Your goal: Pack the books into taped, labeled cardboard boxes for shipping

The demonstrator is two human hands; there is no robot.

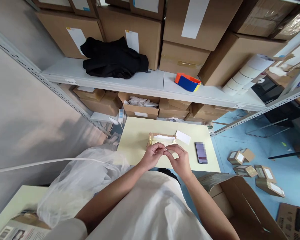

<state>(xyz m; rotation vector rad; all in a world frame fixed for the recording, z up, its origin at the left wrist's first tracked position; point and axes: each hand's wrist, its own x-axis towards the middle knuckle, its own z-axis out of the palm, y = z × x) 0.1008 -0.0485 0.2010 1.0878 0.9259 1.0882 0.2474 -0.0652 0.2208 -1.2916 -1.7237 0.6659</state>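
My left hand (pixel 152 155) and my right hand (pixel 180 162) meet at the fingertips above the near part of a pale yellow table (pixel 133 133). Both are closed in a pinch. A small whitish bit shows by the right fingers, too small to name. Just beyond the hands lies a small taped cardboard box (pixel 162 137) with a white strip on top, partly covered by my fingers. A white card or label (pixel 183 137) rests to the right of the box. Farther right, a phone (pixel 201 153) lies face up.
Behind the table stands a shelf (pixel 150 80) with cardboard boxes, a black garment (pixel 115 58), an orange-and-blue band (pixel 187 82) and white rolls (pixel 247 75). A clear plastic bag (pixel 82 180) bulges at left. At lower right are an open carton (pixel 240 196) and several small floor boxes (pixel 265 173).
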